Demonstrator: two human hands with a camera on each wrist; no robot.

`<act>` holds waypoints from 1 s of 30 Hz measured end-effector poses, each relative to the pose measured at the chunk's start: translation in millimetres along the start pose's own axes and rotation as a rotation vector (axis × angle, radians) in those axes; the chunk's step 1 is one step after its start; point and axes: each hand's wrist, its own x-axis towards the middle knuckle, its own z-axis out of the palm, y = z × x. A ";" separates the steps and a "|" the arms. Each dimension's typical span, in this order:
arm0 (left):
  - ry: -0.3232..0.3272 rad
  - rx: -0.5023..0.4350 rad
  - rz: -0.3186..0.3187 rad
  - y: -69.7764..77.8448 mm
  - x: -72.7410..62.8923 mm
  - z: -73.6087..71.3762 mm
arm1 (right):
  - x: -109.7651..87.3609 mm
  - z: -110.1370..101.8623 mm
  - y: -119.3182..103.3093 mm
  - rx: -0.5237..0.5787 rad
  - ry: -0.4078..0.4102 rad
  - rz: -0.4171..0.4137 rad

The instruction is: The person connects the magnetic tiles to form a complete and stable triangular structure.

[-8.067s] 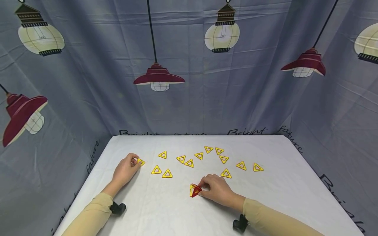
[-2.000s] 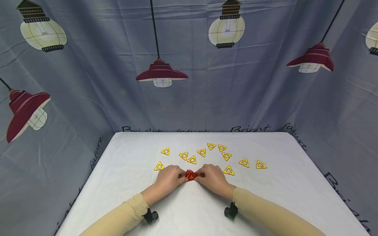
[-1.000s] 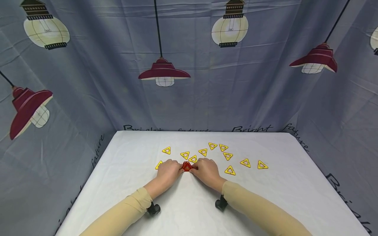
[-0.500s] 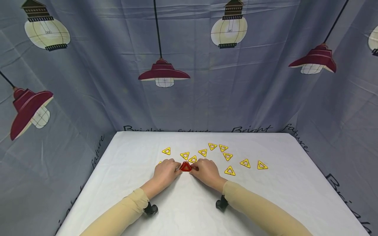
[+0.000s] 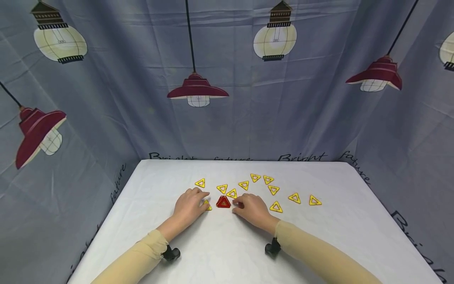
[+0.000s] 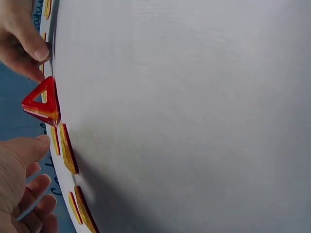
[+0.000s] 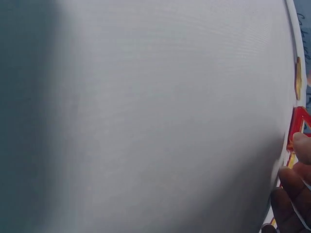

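A small red pyramid (image 5: 223, 202) of magnetic triangle tiles stands upright on the white table between the hands. To its left, my left hand (image 5: 189, 205) has relaxed fingers, apart from the pyramid. A yellow triangle tile (image 5: 207, 205) shows on the table beside that hand's fingers. On the pyramid's other side is my right hand (image 5: 251, 209), thumb and index finger parted with nothing between them. In the left wrist view the pyramid (image 6: 43, 102) shows an open triangular frame, with the left hand (image 6: 24, 179) below it. The right wrist view catches the right hand (image 7: 296, 187) at the edge.
Behind the pyramid lie several flat yellow triangle tiles, such as the near one (image 5: 232, 193) and the back-left one (image 5: 200, 183). More tiles (image 5: 294, 198) lie to the right. A grey patterned curtain (image 5: 227, 130) hangs round the white table (image 5: 227, 252).
Earlier the left hand touched a far-left tile while the right held joined tiles. Both hands then held the red piece together and moved it back; now they have let go and drawn apart.
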 end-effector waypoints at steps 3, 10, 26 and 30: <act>0.007 -0.001 -0.003 -4.9 -3.9 -0.7 | -3.8 -1.3 1.8 0.009 0.001 -0.006; 0.025 -0.028 -0.006 -15.9 -12.9 -4.1 | -14.5 -6.0 7.9 -0.030 0.024 -0.036; -0.112 0.010 0.037 -43.6 -41.6 -10.9 | -45.8 -37.3 50.2 -0.010 0.115 -0.054; -0.178 0.029 0.064 -46.3 -47.3 -12.4 | -58.6 -44.8 63.9 -0.068 0.128 -0.085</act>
